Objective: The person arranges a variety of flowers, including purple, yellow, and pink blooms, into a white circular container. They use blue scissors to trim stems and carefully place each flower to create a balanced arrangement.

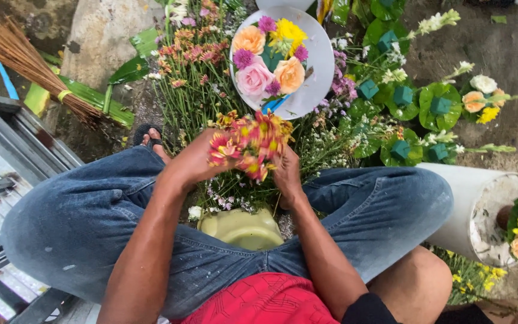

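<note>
Left hand (193, 162) | fingers clamped round a bunch (248, 144) of red-yellow flowers, blooms lying rightward of its palm | Right hand (287, 174) | fingers closed on the same bunch from below-right, equally near | Stems ran down between the knees, above a stool (241, 228) | Bouquet (271, 57) lay just beyond.

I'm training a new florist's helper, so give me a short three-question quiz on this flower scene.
1. True or false: both hands, the left hand and the right hand, hold the bunch of red-and-yellow flowers.
2. What shape is the white board that carries the flower arrangement? A) square B) round C) triangular
3. Fill in: the green foam blocks sit on round green ____.

Key: 1 true; 2 B; 3 leaves.
</note>
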